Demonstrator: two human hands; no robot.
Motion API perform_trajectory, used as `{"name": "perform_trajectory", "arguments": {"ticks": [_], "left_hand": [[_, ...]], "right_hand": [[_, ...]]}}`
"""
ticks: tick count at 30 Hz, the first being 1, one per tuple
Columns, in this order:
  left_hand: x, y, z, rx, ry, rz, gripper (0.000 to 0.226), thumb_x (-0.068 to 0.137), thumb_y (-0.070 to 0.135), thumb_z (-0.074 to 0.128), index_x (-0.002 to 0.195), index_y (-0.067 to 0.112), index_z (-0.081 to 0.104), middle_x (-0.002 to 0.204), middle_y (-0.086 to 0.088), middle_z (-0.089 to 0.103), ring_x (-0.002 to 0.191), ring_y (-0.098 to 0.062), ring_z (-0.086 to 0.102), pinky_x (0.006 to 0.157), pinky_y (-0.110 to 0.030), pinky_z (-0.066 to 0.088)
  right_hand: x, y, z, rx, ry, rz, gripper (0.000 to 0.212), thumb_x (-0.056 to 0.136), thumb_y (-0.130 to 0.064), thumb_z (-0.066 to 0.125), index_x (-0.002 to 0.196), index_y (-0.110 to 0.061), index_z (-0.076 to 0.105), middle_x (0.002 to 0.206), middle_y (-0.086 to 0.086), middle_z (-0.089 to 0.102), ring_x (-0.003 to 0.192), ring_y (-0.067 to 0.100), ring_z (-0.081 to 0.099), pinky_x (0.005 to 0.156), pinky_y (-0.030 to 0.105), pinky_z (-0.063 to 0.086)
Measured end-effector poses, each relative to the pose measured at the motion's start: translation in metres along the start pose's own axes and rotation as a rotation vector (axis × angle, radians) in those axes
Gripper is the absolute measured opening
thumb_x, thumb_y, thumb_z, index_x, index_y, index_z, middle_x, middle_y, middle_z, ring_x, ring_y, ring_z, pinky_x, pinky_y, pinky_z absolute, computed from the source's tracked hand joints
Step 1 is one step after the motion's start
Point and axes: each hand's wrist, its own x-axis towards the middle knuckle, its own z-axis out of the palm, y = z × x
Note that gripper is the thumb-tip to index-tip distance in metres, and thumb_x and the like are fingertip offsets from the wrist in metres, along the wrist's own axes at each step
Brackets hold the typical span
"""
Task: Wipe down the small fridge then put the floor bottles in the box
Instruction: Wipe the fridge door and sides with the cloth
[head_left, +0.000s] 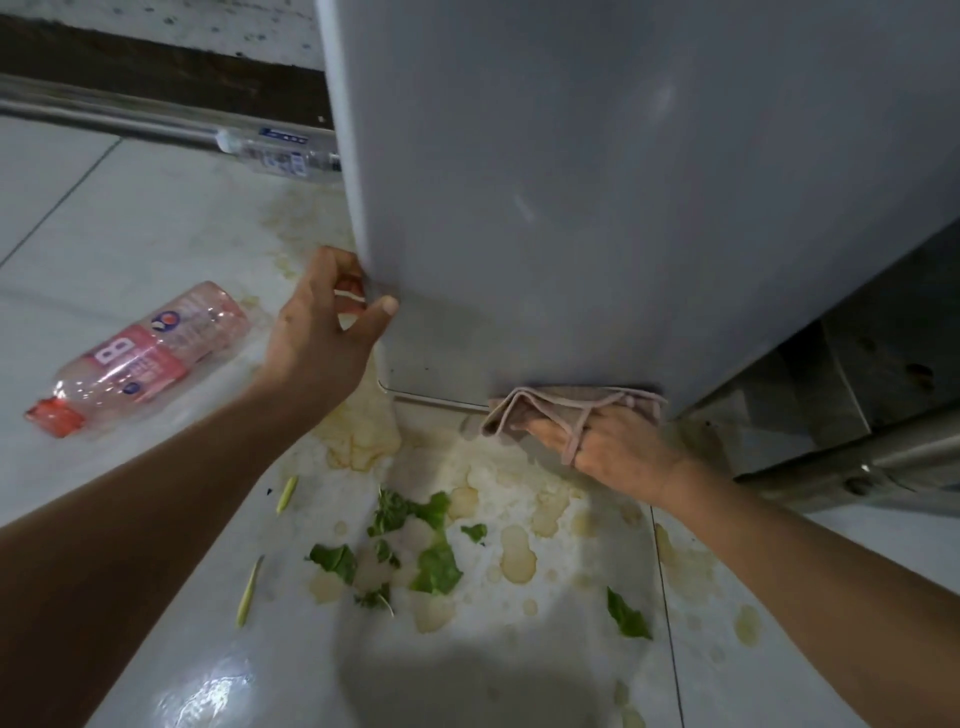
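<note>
The small fridge (597, 182) is a plain pale grey box with a smooth, faintly glossy side, standing on the white tiled floor (104, 218). The left hand (322, 322) grips its lower left corner, fingers curled round the edge and the thumb pressed on the grey face. The right hand (608, 447) presses a folded beige cloth (566, 410) against the bottom edge of the fridge, fingers fairly straight under the fabric, a loose strip of cloth draped across them.

Left of the fridge a clear plastic bottle with a pink label (145, 358) lies on its side on the floor, its long axis slanting, the red cap toward the lower left and the base toward the left hand. A second clear bottle with a blue label (280, 153) lies on its side farther back, cap pointing left, its base hidden behind the fridge.

Yellowish puddles (519, 556) and torn green leaves (436, 566) spread over the tiles in front of the fridge.
</note>
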Motion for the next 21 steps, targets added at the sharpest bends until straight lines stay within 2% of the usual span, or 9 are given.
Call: {"name": "perform_trajectory", "arguments": {"ticks": [4,7,9,11,13,15,17,18,21], "left_hand": [[-0.002,-0.017,-0.005,-0.003,-0.088,-0.041,0.011,0.089,0.028,0.058,0.095,0.025,0.049,0.086,0.015,0.059,0.081,-0.012,0.06,0.071,-0.032,0.046],[-0.004,-0.029,-0.008,-0.02,-0.169,-0.122,0.013,0.09,0.019,0.055,0.084,0.031,0.054,0.093,0.001,0.065,0.087,-0.021,0.063,0.078,-0.037,0.049],[-0.002,-0.03,-0.01,-0.09,-0.193,-0.171,0.022,0.089,0.013,0.055,0.079,0.033,0.057,0.095,-0.002,0.067,0.094,-0.022,0.065,0.083,-0.036,0.049],[0.0,-0.03,-0.012,-0.117,-0.228,-0.203,0.024,0.087,0.009,0.056,0.079,0.031,0.059,0.095,-0.001,0.069,0.094,-0.016,0.064,0.075,-0.026,0.044],[0.0,-0.031,-0.013,-0.159,-0.248,-0.226,0.022,0.086,0.005,0.057,0.087,0.026,0.062,0.099,-0.002,0.069,0.094,-0.013,0.062,0.075,-0.021,0.042],[-0.002,-0.03,-0.013,-0.183,-0.263,-0.235,0.021,0.087,0.001,0.057,0.099,0.017,0.063,0.105,-0.004,0.067,0.097,-0.013,0.062,0.078,-0.016,0.044],[-0.004,-0.027,-0.015,-0.173,-0.275,-0.217,0.026,0.088,-0.002,0.055,0.11,0.01,0.062,0.113,-0.007,0.065,0.103,-0.014,0.06,0.078,-0.011,0.043],[-0.005,-0.025,-0.017,-0.169,-0.29,-0.209,0.03,0.089,-0.002,0.053,0.115,0.009,0.061,0.117,-0.008,0.063,0.106,-0.015,0.059,0.081,-0.013,0.043],[-0.008,-0.026,-0.025,-0.151,-0.36,-0.197,0.038,0.092,-0.002,0.048,0.125,0.013,0.056,0.124,-0.003,0.06,0.111,-0.014,0.057,0.093,-0.022,0.044]], "right_hand": [[0.001,0.014,-0.015,-0.083,0.144,-0.027,0.062,0.095,0.0,0.021,0.151,-0.028,0.018,0.136,0.002,0.055,0.098,0.022,0.063,0.075,0.034,0.055],[0.013,0.036,-0.044,0.116,0.483,0.077,0.05,0.098,-0.009,0.041,0.145,-0.024,0.035,0.146,-0.004,0.041,0.135,0.013,0.037,0.097,0.031,0.043],[0.025,0.035,-0.052,-0.04,0.55,0.065,0.053,0.095,0.001,0.039,0.145,-0.016,0.034,0.15,-0.003,0.031,0.142,0.022,0.02,0.098,0.043,0.034],[0.039,0.023,-0.047,-0.132,0.507,0.095,0.062,0.093,0.001,0.042,0.148,-0.021,0.024,0.151,0.0,0.034,0.138,0.029,0.03,0.089,0.048,0.036],[0.052,0.0,-0.04,-0.034,0.298,0.073,0.063,0.097,-0.01,0.041,0.15,-0.028,0.012,0.153,0.007,0.032,0.122,0.033,0.05,0.075,0.047,0.043],[0.067,-0.021,-0.027,-0.044,0.133,-0.047,0.061,0.095,-0.016,0.041,0.151,-0.021,0.019,0.153,0.012,0.031,0.123,0.032,0.048,0.094,0.046,0.043],[0.075,-0.034,-0.02,-0.097,-0.118,-0.151,0.057,0.1,-0.014,0.021,0.153,-0.018,0.0,0.16,0.007,0.006,0.144,0.027,0.019,0.117,0.042,0.017],[0.075,-0.034,-0.025,-0.078,-0.132,-0.154,0.055,0.101,-0.013,0.017,0.153,-0.019,0.001,0.16,0.003,0.004,0.146,0.022,0.014,0.119,0.037,0.012],[0.07,-0.017,-0.05,-0.192,0.158,-0.106,0.052,0.093,-0.014,0.038,0.143,-0.026,0.039,0.146,-0.012,0.041,0.137,0.013,0.037,0.103,0.033,0.039]]}}
